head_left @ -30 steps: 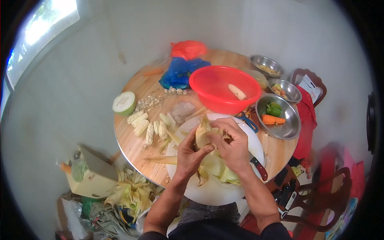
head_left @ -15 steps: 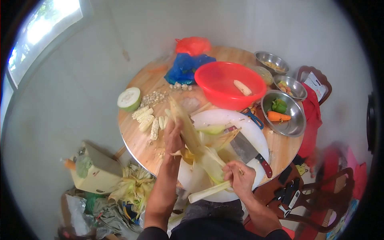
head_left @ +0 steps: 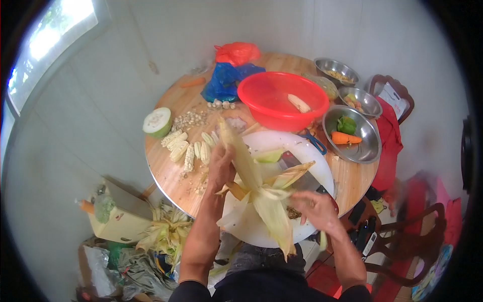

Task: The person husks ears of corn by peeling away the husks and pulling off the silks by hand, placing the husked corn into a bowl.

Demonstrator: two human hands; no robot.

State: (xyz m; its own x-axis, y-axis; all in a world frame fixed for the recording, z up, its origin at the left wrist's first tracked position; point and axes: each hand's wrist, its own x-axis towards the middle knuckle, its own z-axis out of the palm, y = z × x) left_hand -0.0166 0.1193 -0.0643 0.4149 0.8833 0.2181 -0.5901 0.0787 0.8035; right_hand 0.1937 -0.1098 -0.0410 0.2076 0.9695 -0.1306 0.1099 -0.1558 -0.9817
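From where I stand, the left hand [head_left: 222,163] is wrapped round the corn ear [head_left: 241,157], which is tilted above the white board [head_left: 274,139] with its husk [head_left: 274,216] peeled partly down and splayed. The right hand [head_left: 317,205] is apart from the left, its fingers loosely spread right beside the husk, though I can't tell whether they touch it. Beyond sits the red basin [head_left: 269,120], with bare cobs [head_left: 178,147] on the table [head_left: 168,171] off to the left.

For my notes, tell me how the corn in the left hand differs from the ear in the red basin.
The held corn has husk leaves, some spread outward; the basin ear is bare. The left hand grips the held corn; the basin ear lies in the red basin. Both are pale and elongated.
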